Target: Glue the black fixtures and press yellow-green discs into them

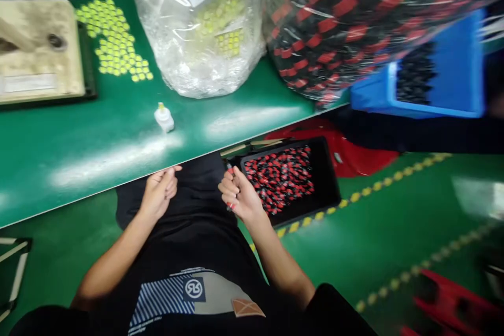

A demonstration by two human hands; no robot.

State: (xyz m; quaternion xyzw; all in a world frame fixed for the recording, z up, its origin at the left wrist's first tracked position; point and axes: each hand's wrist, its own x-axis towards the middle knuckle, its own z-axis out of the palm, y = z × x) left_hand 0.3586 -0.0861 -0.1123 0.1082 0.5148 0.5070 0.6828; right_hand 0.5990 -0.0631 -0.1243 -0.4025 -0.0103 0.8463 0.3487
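Observation:
My left hand is closed in a pinch just below the table's front edge. Whether anything sits between its fingertips is too small to make out. Across from it, my right hand is curled closed around small black-and-red parts. One black-and-red part pokes out by the thumb and index finger, and another lies lower against the curled fingers. Beside the right hand, a black tray holds many loose black-and-red pieces. A small white bottle with a yellow tip stands on the green table.
Small yellow pieces lie spread beside a cream-coloured machine. A clear bag with yellow pieces and a large bag of black-and-red parts stand along the back. A blue bin holds black parts. Red stools are below.

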